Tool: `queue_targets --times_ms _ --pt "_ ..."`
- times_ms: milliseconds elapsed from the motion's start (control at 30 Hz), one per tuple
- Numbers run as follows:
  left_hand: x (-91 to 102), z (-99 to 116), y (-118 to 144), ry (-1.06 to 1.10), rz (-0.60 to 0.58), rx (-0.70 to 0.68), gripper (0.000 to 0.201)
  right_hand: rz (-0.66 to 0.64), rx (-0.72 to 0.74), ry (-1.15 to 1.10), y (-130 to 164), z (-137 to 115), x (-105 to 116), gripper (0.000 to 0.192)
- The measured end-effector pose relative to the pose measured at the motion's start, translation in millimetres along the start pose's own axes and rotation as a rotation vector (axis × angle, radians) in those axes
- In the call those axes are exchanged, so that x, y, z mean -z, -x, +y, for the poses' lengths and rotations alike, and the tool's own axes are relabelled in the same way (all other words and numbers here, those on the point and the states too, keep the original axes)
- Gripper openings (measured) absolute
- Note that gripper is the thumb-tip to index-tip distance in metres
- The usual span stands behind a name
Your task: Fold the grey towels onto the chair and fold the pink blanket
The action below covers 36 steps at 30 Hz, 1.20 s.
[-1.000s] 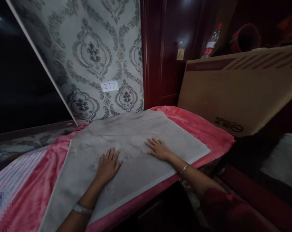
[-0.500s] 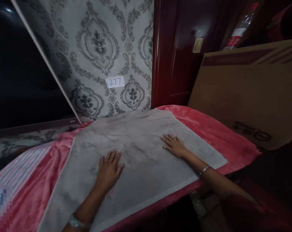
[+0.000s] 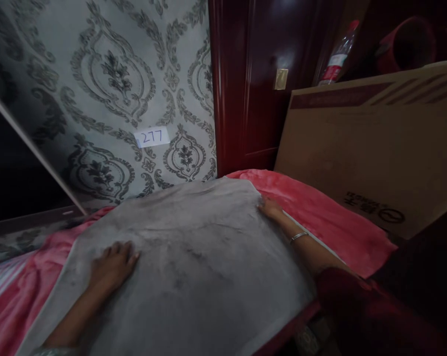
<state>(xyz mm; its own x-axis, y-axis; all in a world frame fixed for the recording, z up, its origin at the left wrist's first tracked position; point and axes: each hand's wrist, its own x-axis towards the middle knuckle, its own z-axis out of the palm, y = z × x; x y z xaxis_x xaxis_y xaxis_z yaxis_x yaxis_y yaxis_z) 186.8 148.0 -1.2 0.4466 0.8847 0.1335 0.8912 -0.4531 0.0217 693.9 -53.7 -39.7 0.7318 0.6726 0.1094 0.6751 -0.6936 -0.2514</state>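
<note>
A grey cloth [image 3: 193,257] with a pale edge lies spread over a pink blanket [image 3: 319,212], with faint creases and darker patches across its middle. My left hand [image 3: 114,264] rests palm down on the cloth's left part, fingers apart and slightly bent, gripping nothing. My right hand [image 3: 272,208] is at the cloth's far right edge, its fingers bent in and closed on that edge. Part of its fingertips is hard to see. A silver bracelet [image 3: 299,237] circles the right wrist.
A large cardboard box [image 3: 364,138] stands at the right, with a plastic bottle [image 3: 338,57] behind it. Behind the cloth are a patterned wall with a "277" paper label [image 3: 151,137] and a dark red door [image 3: 245,84]. A dark screen [image 3: 19,163] is at left.
My right hand has gone from lying flat on the cloth to its far right edge, fingers now bent in. My left hand has slid left. The view has turned right.
</note>
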Motion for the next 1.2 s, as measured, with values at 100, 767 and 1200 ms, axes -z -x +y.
queue_targets --times_ms 100,767,1200 --pt "-1.0 39 -33 -0.001 -0.051 -0.150 0.063 0.054 -0.012 -0.053 -30 -15 -2 0.059" --pt "-59.0 149 -87 0.001 -0.069 -0.424 0.063 0.137 -0.245 -0.265 -140 -16 -17 0.035" --pt "-47.8 153 -81 -0.037 -0.057 -0.221 0.067 0.155 -0.245 -0.243 -116 -18 -20 0.030"
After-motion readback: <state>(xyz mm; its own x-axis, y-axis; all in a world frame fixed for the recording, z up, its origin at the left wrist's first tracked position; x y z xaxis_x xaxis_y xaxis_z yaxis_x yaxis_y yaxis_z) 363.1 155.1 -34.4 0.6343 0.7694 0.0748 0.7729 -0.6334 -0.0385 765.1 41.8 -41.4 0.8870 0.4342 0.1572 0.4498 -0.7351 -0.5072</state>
